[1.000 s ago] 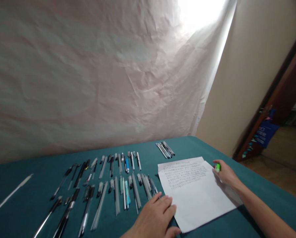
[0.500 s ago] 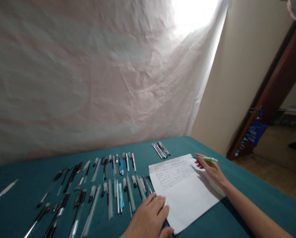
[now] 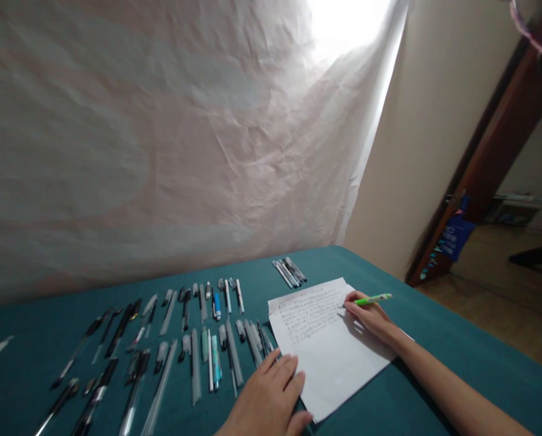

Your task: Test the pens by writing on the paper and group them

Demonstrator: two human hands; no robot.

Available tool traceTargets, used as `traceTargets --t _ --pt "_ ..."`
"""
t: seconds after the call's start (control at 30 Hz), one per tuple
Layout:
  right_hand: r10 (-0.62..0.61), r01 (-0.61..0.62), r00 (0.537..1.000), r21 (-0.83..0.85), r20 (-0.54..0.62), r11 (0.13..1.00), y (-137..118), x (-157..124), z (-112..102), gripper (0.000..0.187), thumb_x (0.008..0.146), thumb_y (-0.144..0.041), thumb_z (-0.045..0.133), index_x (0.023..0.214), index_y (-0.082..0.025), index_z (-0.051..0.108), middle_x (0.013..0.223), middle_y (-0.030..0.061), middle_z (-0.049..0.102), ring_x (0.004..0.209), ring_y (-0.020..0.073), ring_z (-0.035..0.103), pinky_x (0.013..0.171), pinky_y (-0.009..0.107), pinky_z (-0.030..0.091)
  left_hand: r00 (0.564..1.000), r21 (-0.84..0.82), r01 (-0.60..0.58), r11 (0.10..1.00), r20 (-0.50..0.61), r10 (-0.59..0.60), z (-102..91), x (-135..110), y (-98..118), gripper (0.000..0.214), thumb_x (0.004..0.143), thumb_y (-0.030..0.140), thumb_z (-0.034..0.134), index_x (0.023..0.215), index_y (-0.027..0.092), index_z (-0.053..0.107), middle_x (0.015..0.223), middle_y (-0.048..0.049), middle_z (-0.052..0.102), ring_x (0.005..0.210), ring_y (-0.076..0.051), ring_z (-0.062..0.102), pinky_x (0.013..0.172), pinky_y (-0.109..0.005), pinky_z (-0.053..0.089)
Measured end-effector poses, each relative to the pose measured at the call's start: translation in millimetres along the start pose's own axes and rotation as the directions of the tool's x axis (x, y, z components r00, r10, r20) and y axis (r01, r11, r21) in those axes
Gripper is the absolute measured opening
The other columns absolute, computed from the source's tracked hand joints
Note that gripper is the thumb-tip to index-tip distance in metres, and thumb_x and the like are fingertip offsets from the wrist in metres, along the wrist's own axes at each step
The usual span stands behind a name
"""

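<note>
In my right hand (image 3: 369, 316) is a green pen (image 3: 373, 299), gripped near its lower end, with the tip close to the written lines. Beneath that hand lies a sheet of white paper (image 3: 327, 369), its upper part covered in several rows of small handwriting and its lower part blank. My left hand (image 3: 271, 390) rests flat with fingers spread, the fingertips at the sheet's lower left edge. Just beyond the left fingers lie some pens (image 3: 255, 342) with clear barrels.
Several pens and caps lie in two rows across the green tablecloth (image 3: 129, 418), among them a blue pen (image 3: 216, 306) and a turquoise one (image 3: 215, 357). A small group of pens (image 3: 289, 272) sits behind the paper. A pale curtain (image 3: 184, 151) hangs along the table's back.
My right hand has moved left and down from the paper's upper right edge onto the written area, still holding the green pen. The whole view has shifted slightly.
</note>
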State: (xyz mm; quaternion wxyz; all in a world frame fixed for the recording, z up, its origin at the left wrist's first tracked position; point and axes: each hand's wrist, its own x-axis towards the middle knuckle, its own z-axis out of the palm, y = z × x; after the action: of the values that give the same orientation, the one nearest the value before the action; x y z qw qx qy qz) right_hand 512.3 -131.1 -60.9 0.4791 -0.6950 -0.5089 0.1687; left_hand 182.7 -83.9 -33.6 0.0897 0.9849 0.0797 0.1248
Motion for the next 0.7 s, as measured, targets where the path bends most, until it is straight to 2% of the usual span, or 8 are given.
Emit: traceTargets --t 0.17,0.3,0.53,0.7 --pt "-0.068 0.067 0.998 -0.044 -0.019 0.997 14 0 -2 0.017 0.076 -0.030 0.052 0.065 -0.019 0.049 0.052 -0.0043 0.049 0.048 0.0099 0.043 0.048 0.024 0.034 0.999 0.009 -0.002 1.000 0.039 0.001 -2.2 0 2 0.048 0.087 0.046 0.044 0.122 0.015 0.050 0.128 -0.0154 0.051 0.118 -0.030 0.046 0.102 -0.048 0.030" --pt "-0.086 0.085 0.996 -0.055 -0.017 0.995 18 0 -2 0.016 0.077 -0.028 0.052 0.064 -0.019 0.048 0.053 -0.0041 0.048 0.050 0.0102 0.043 0.049 0.024 0.034 1.000 -0.025 0.019 1.000 0.003 -0.019 -2.0 -1 3 0.046 0.085 0.046 0.046 0.121 0.017 0.051 0.126 -0.0136 0.053 0.117 -0.030 0.047 0.102 -0.048 0.029" --pt "-0.113 0.112 0.994 -0.064 -0.012 0.992 18 0 0 0.017 0.076 -0.028 0.053 0.063 -0.018 0.048 0.054 -0.0040 0.047 0.050 0.0101 0.043 0.049 0.024 0.033 0.998 -0.024 0.040 0.999 0.046 -0.039 -5.2 -1 5 0.046 0.086 0.045 0.046 0.121 0.016 0.051 0.128 -0.0133 0.051 0.118 -0.029 0.045 0.104 -0.046 0.027" --pt "-0.108 0.107 0.994 -0.034 -0.012 0.994 25 1 2 0.017 0.077 -0.028 0.053 0.063 -0.019 0.047 0.051 -0.0051 0.045 0.045 0.0088 0.041 0.044 0.022 0.031 1.000 -0.027 0.027 0.999 0.015 -0.026 -4.0 -1 5 0.045 0.086 0.046 0.046 0.120 0.016 0.051 0.127 -0.0125 0.053 0.117 -0.028 0.047 0.104 -0.046 0.028"
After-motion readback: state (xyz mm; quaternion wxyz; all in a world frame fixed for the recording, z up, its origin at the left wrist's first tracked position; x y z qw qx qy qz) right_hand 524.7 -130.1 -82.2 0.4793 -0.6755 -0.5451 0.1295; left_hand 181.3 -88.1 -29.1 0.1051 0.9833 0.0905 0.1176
